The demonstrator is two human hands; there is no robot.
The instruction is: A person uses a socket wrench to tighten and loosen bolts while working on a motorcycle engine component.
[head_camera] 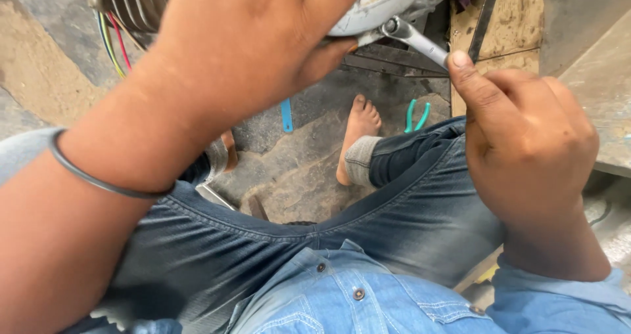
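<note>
Landmark: engine [388, 2], grey metal casing at the top of the view, cooling fins on its left end.
Right hand [526, 150]: nearest to the camera, right of and below the engine; grip clamped on the free end of the wrench [415, 40], thumb tip pressed against the handle.
Left hand [256, 38]: spread flat over the engine's near face, fingers open and pressing, clamped on nothing; dark band on the wrist.
Wrench: slim and silver, ring end seated on a bolt at the engine's lower right edge.
Axis: long axis slanted, ring end up-left at the engine, handle running down-right toward the right hand.
Risk: likely slip of the ring off the bolt under a hard pull, knuckles striking the casing; hold only at the handle tip, so little control.
Risk: bare foot [357, 137] on the stone floor right below the engine, exposed to a dropped wrench.
Farther: blue tool [286, 115] and green-handled pliers [416, 116] on the floor beside the foot; coloured wires [113, 42] left of the engine.
</note>
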